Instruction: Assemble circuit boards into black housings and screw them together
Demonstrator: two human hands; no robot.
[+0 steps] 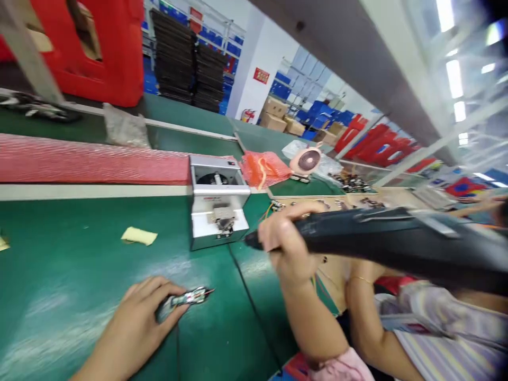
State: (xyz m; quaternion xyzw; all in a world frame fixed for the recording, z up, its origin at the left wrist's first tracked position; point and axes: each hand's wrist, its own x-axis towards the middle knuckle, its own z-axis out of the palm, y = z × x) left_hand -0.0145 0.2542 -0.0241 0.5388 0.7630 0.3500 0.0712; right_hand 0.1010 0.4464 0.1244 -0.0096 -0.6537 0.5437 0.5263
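My left hand (pixel 145 317) rests low over the green bench, its thumb and fingers closed on a small circuit board assembly (pixel 190 297) with a thin reddish wire end at its right. My right hand (pixel 291 241) is raised to the right, wrapped round the front of a black electric screwdriver (pixel 357 233). The tool's dark tip (pixel 252 241) points left, towards a silver bench machine (pixel 220 198). That machine has a dark round part at its top and a small metal fixture (pixel 224 219) at its front.
A yellow piece of cloth or sponge (pixel 138 236) lies left of the machine. Pink bubble wrap (pixel 91 161) runs along the back. A small pink fan (pixel 306 160) stands beyond a red plastic bag (pixel 264 168). Close by on the right sits a co-worker in a striped top (pixel 448 344).
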